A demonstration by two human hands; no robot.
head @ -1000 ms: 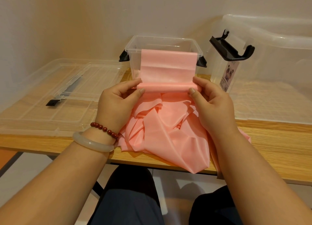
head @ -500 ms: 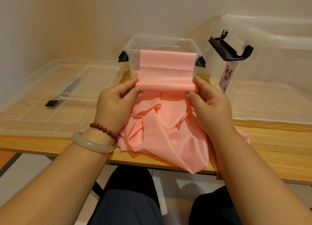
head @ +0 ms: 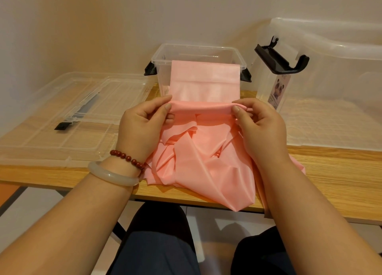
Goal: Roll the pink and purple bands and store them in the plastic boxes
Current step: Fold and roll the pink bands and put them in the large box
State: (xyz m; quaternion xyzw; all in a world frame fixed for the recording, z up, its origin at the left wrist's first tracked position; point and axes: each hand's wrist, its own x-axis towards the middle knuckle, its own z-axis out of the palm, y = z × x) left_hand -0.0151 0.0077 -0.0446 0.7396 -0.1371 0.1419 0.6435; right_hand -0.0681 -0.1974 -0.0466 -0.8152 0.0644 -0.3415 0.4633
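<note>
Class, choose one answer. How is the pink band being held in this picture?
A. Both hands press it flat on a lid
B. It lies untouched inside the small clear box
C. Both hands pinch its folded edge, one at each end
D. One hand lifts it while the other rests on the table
C: the left hand and the right hand each pinch one end of the folded edge of the pink band, in front of the small clear box.

A plain cream wall rises behind the far edge of the bench — a light wood-grain top, warmly lit. Below its near edge lies pale floor — an orange patch at far left.
</note>
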